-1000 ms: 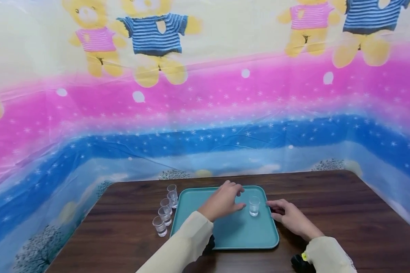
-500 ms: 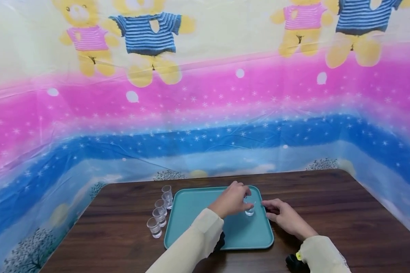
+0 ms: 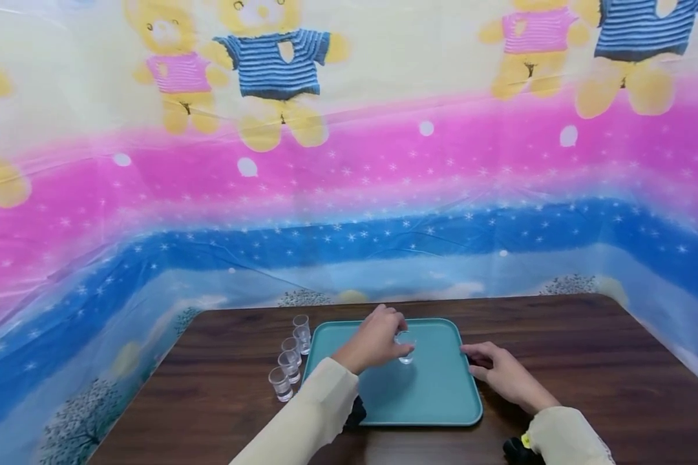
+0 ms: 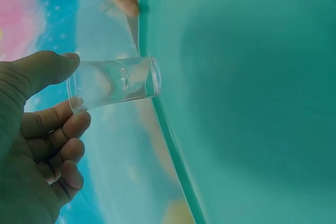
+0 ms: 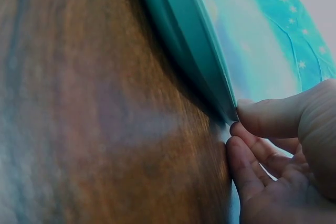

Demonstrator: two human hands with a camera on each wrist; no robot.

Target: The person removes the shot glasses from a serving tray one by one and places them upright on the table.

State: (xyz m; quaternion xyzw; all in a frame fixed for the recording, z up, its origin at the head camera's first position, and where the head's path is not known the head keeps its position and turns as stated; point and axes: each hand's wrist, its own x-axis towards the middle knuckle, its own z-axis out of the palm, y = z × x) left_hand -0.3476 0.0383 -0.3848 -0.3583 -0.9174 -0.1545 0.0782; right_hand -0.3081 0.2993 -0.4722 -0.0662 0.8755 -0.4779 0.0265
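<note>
My left hand [image 3: 378, 339] pinches a small clear shot glass [image 4: 115, 81] near its rim, between thumb and fingertips. The glass is upright over the middle of the teal tray [image 3: 436, 394]; whether its base touches the tray I cannot tell. In the left wrist view its lower part looks thick or filled, too unclear to say which. My right hand [image 3: 503, 374] is at the tray's right edge. In the right wrist view the thumb [image 5: 273, 116] touches the tray's rim, and curled fingertips lie just below it, pinching the edge.
Several more clear shot glasses [image 3: 289, 365] stand in a line on the brown wooden table [image 3: 209, 374], left of the tray. Behind the table hangs a printed cloth [image 3: 349, 161] with bears. Dark wrist gear [image 3: 520, 452] sits at the right sleeve.
My left hand has closed its fingertips on the shot glass, which stood at the tray's right side, and moved it leftward. The right hand stays at the tray's edge.
</note>
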